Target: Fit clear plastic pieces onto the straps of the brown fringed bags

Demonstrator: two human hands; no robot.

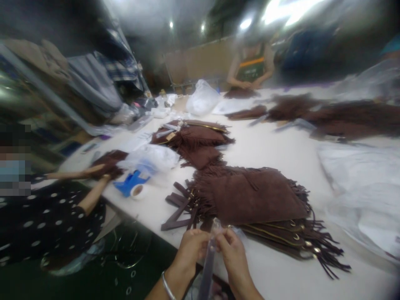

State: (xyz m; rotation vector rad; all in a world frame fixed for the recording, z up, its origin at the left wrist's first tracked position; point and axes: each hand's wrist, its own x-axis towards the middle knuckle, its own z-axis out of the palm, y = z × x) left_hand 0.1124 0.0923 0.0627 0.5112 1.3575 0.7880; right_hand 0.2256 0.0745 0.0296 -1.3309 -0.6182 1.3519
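Observation:
Both hands meet at the table's front edge, below a stack of brown fringed suede bags (256,196). My left hand (191,250), with a silver bangle at the wrist, is closed in a pinch on a dark strap (207,266). Clear plastic covers the strap's upper end, and the rest hangs down past the edge. Opposite it, my right hand (233,252) pinches the same strap near its top. Gold zippers and rings show along the stack's near side. Loose dark straps (178,204) stick out from its left end.
A blue tape dispenser (131,182) and a tape roll (137,191) lie left on the white table (150,212). More fringed bags (200,139) lie beyond. Plastic sheets (365,179) cover the right side. One person in polka dots (53,216) works at left, another (253,68) across.

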